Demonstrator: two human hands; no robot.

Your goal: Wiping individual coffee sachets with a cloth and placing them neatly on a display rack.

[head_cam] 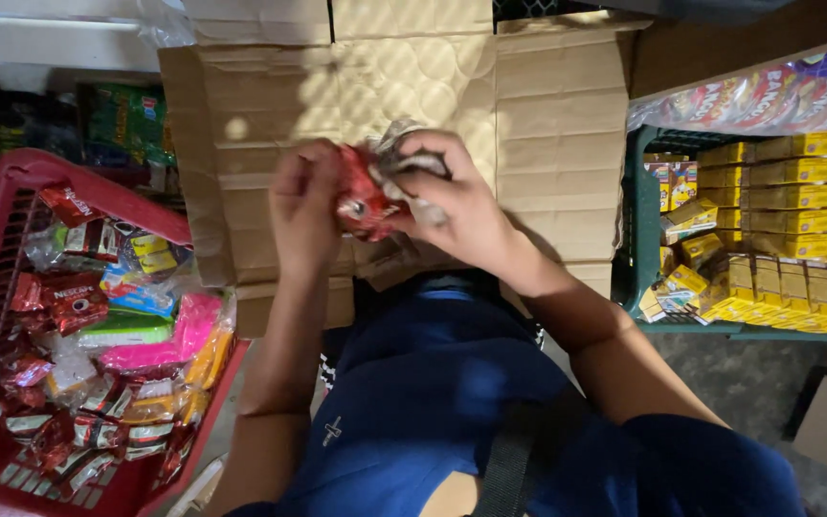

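I hold a strip of small red sachets point(364, 203) up in front of me with both hands, over the flattened cardboard point(413, 105) that lies ahead of my lap. My left hand point(304, 206) is closed around the left end of the strip, fingers curled over it and the back of the hand toward me. My right hand point(457, 206) is clenched on the other end, where the red sachets meet a crumpled bunch of silvery wrapper point(404, 153) that sticks up between my fingers. The two hands sit close together, nearly touching, with the red packets showing in the gap between them.

On my left stands a red plastic basket point(21, 177), filled with more red sachets, some silver-and-red ones, a pink packet point(179, 335), a green one point(126, 328) and other small wrapped goods. On my right is a green crate point(645, 249) stacked with small yellow boxes point(796, 191), some in tidy rows and some tipped loose at the front. Above that crate lies a clear plastic bag of colourful snack packs point(768, 96). My blue clothing fills the lower middle of the view.
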